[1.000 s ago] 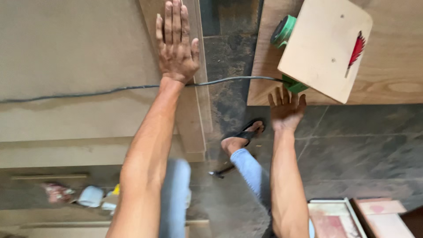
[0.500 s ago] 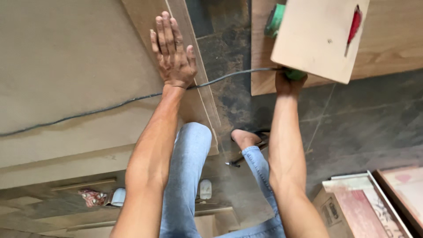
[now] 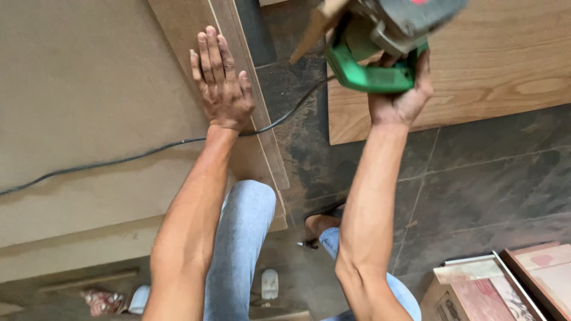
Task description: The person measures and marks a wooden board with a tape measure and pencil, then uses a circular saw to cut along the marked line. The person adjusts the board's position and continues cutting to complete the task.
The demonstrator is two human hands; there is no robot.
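My left hand (image 3: 221, 83) lies flat, fingers spread, on a brown fibreboard sheet (image 3: 89, 89) near its right edge. My right hand (image 3: 399, 98) grips the green handle of a grey and green power saw (image 3: 380, 41), lifted up close to the camera and blurred. A wooden base plate shows edge-on at the saw's left. The saw's black cord (image 3: 148, 148) trails left across the board, passing under my left wrist.
A light wood-grain panel (image 3: 493, 71) lies on the dark tiled floor (image 3: 464, 184) at the upper right. Flat boxes (image 3: 505, 285) sit at the lower right. My jeans-clad legs and a sandalled foot (image 3: 321, 223) are below; small items (image 3: 101, 300) lie lower left.
My right hand took hold of the saw's green handle and raised and tilted it toward the camera. The left hand stayed flat on the board.
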